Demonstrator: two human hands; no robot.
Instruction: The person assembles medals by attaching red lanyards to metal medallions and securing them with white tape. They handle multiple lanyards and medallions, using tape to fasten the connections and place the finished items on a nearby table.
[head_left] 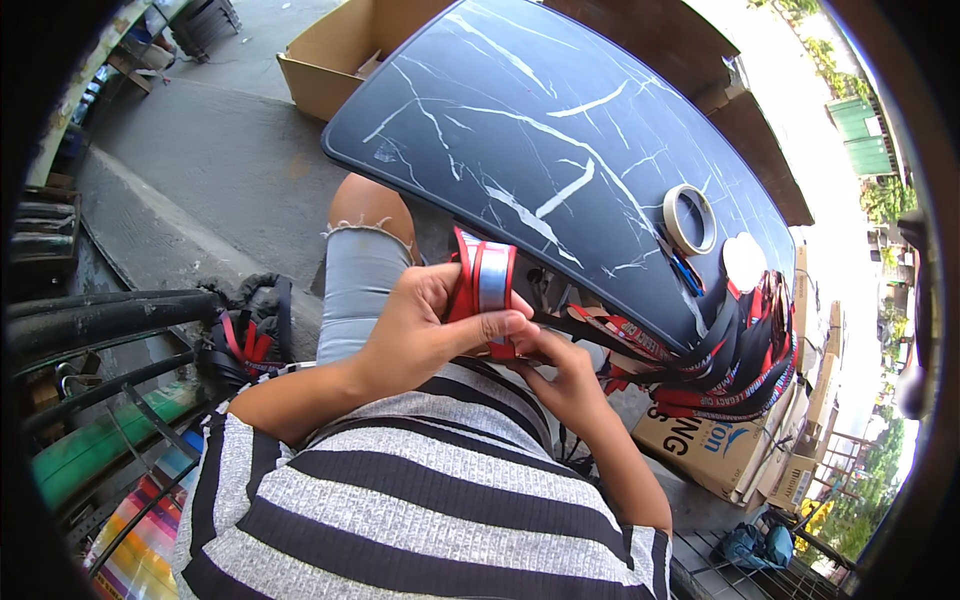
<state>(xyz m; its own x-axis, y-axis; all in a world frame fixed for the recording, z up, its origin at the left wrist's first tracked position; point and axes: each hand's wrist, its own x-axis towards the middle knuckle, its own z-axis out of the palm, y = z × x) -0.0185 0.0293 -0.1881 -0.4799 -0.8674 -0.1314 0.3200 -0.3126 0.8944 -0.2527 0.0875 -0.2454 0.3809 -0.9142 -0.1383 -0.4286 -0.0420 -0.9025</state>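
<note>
Strap bundle point(484, 285), red, probably soft and light, pinched by left hand point(420, 325) and right hand point(560, 375) at table point(560, 110) near edge; best gripped mid-fold.

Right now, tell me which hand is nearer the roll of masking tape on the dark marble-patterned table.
Right. The right hand sits below the table's near edge, on the side where the tape roll lies. The left hand, gripping the red strap bundle, is farther left.

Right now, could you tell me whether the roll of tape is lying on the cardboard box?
No, the roll of tape lies on the dark marbled tabletop, apart from both hands.
</note>
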